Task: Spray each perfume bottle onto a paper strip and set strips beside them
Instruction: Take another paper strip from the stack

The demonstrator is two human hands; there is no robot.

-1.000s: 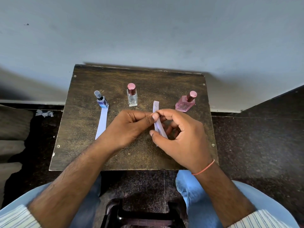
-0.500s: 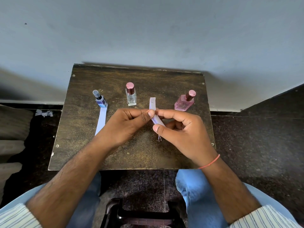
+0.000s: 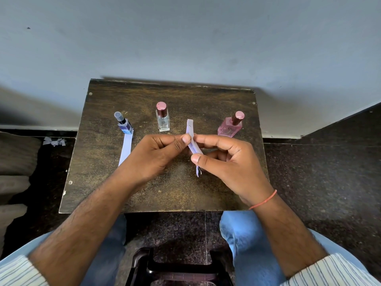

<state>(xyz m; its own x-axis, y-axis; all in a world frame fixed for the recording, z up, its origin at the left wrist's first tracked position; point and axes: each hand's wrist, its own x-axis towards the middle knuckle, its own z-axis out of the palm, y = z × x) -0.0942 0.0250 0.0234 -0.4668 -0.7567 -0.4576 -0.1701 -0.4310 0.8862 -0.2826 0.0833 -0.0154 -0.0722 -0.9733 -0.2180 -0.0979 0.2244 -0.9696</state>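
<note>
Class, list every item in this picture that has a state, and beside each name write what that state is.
blue bottle: upright, clear cap on.
clear bottle: upright, capped.
pink bottle: upright, capped.
flat strip: lying on the table, far end at the blue bottle.
held strip: off the table, pinched by both hands.
left hand: pinching the held strip.
right hand: pinching the held strip.
</note>
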